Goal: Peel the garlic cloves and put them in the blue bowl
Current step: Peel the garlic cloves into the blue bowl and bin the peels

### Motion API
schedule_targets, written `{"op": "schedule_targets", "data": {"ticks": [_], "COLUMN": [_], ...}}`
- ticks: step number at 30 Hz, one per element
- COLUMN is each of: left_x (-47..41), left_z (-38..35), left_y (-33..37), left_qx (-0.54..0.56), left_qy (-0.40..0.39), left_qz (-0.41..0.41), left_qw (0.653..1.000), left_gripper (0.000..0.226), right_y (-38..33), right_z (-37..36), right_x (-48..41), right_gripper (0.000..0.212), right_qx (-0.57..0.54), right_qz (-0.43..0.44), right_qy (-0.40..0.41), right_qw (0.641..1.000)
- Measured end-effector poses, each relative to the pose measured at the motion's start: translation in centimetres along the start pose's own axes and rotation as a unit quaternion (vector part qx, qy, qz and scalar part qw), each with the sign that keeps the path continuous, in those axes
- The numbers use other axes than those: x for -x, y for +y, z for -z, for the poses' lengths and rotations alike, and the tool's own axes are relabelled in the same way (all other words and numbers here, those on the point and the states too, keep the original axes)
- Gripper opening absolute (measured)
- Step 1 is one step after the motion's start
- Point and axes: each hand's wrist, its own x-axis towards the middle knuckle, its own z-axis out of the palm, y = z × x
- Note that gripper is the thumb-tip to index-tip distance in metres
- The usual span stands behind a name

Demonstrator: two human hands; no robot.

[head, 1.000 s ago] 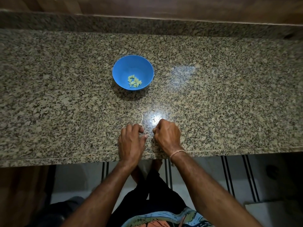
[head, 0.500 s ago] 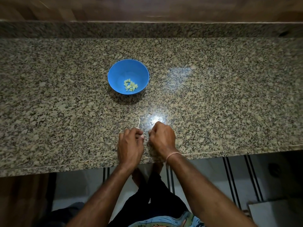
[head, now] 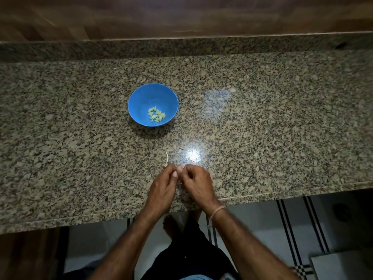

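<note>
The granite counter (head: pixel 262 122) is filling the middle of the frame; the blue bowl (head: pixel 141 98), centre-left, is holding peeled cloves (head: pixel 156 115); lower centre, the left hand (head: pixel 163 188) and right hand (head: pixel 196 183) are meeting fingertip to fingertip — whatever they are pinching is hidden, so I cannot tell; a peel strip (head: pixel 166 158) is lying just above them. A clove is likely small, firm and slippery — best pinched at its ends.
</note>
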Motion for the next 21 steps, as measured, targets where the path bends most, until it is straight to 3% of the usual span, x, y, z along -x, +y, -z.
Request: {"op": "schedule_targets", "data": {"ticks": [3, 8, 10, 12, 13, 14, 16, 18, 21], "left_x": [-0.3, -1.1, -0.9, -0.7, -0.6, -0.7, -1.2, -1.7, -1.6], "left_z": [0.3, 0.3, 0.2, 0.3, 0.2, 0.1, 0.2, 0.7, 1.2], "left_y": [0.3, -0.1, 0.5, 1.1, 1.3, 1.2, 1.6, 2.0, 2.6], "left_qx": [-0.020, 0.049, -0.003, -0.085, -0.098, -0.088, 0.041, 0.187, 0.299], "left_qy": [-0.011, -0.039, -0.006, 0.036, 0.046, 0.043, 0.002, -0.053, -0.098], "left_qz": [0.002, 0.098, 0.046, -0.015, -0.019, -0.006, 0.089, 0.189, 0.267], "left_qw": [1.000, 0.993, 0.999, 0.996, 0.994, 0.995, 0.995, 0.962, 0.911], "left_gripper": [0.030, 0.040, 0.027, 0.019, 0.019, 0.020, 0.032, 0.036, 0.031], "right_y": [0.0, -0.2, -0.8, -1.4, -1.5, -1.5, -1.0, -0.1, 0.9], "right_z": [-0.3, -0.1, 0.0, 0.0, 0.1, 0.1, 0.0, 0.0, -0.2], "right_x": [0.1, -0.2, -0.7, -1.1, -1.1, -1.2, -0.9, -0.8, -1.2], "right_gripper": [0.040, 0.039, 0.040, 0.040, 0.040, 0.040, 0.036, 0.031, 0.032], "right_qx": [-0.008, 0.064, -0.037, -0.187, -0.215, -0.201, -0.087, 0.000, 0.100], "right_qz": [0.003, 0.070, -0.043, -0.183, -0.206, -0.190, -0.066, 0.049, 0.129], "right_qy": [0.015, 0.035, -0.005, -0.071, -0.085, -0.083, -0.040, -0.004, 0.027], "right_qw": [1.000, 0.995, 0.998, 0.963, 0.951, 0.957, 0.993, 0.999, 0.986]}}
